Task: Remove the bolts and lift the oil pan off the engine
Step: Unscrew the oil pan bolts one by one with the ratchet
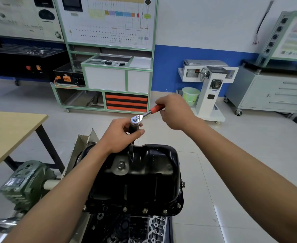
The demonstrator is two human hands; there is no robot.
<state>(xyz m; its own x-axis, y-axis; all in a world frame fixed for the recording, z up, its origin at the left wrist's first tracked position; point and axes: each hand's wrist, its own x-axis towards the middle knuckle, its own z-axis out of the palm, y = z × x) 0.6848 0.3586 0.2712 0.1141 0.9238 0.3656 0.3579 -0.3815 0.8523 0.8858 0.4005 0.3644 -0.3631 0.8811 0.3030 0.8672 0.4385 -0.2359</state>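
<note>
Both of my hands are working one tool, apart from each other and each clamped on its own end. My left hand [119, 135] is wrapping fingers and thumb round the dark extension bar [132, 129], just under the chrome head of the ratchet [136, 119]. My right hand [175, 111], farther out and to the right of the left one, is curling round the orange handle [155, 108], which is angling up and away from the head.

Directly below my left hand the extension bar is dropping toward the far edge of the black oil pan [144, 178]. I cannot tell what its tip is meeting, because the pan's wall is hiding it. The oil pan is sitting bottom-up between my forearms, on top of the engine [144, 228], which is showing nearest to me, under my wrists. A row of bolts [145, 210] is sitting along the pan's near flange, and a drain plug [120, 165] is facing up just below my left wrist.

Left of my left forearm a green gearbox [25, 179] is standing beside the engine, with a wooden table [9, 130] beyond it. Beyond my right hand a pale green bucket [189, 95] is resting on the floor.
</note>
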